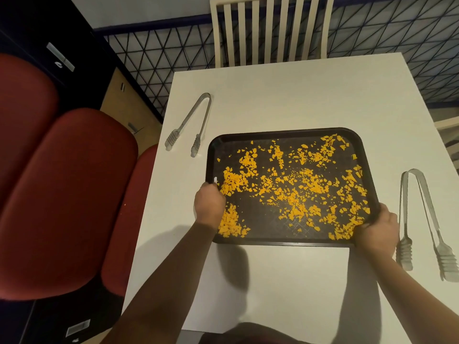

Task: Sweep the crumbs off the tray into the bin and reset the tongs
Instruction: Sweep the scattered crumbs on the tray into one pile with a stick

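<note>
Both bare forearms reach forward from the near edge, angling slightly inward. The left hand (209,204) is closed in a fist-like grip, knuckles up, its fingers curled over the left rim of the dark rectangular plastic tray (288,242). The right hand (377,232), nearer and lower, clasps the tray's near right corner, thumb on top and fingers hidden underneath.

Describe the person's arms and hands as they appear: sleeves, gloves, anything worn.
Both forearms are bare, with no sleeves in view. The left hand and the right hand wear no gloves, and no watch, bracelet or ring shows. No markings are visible on either arm.
</note>
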The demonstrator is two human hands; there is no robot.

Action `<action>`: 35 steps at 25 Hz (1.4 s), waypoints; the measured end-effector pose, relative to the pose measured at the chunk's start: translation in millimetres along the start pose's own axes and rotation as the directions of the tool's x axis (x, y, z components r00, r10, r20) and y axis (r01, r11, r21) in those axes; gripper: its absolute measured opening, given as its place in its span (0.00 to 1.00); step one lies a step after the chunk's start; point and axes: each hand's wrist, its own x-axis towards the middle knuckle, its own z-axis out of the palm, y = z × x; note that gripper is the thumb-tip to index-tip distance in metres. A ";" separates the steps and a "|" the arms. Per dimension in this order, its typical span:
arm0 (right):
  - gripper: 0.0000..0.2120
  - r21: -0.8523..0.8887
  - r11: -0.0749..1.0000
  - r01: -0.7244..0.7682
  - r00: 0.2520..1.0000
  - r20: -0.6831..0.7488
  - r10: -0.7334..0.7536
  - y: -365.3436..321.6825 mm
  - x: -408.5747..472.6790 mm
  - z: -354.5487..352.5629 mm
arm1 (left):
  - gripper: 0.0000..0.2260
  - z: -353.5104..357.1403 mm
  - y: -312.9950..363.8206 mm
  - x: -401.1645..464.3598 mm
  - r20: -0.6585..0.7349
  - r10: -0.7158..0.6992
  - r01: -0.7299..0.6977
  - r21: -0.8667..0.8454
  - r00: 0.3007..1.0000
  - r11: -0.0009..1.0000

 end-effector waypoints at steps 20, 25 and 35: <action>0.24 0.025 0.999 0.020 1.000 0.007 -0.020 1.9 1.8 -0.2 | 0.14 -9.7 12.2 39.7 -0.099 0.023 -0.027 -0.043 0.995 0.999; 0.25 0.029 1.000 0.008 1.000 0.007 -0.009 0.8 1.8 -0.8 | 0.13 -5.0 23.2 73.3 0.008 -0.045 0.045 0.069 0.999 0.997; 0.25 0.029 0.999 0.014 1.000 -0.001 -0.014 -1.6 -0.8 -0.8 | 0.15 -3.2 14.0 67.9 -0.008 0.201 -0.197 0.141 0.980 0.970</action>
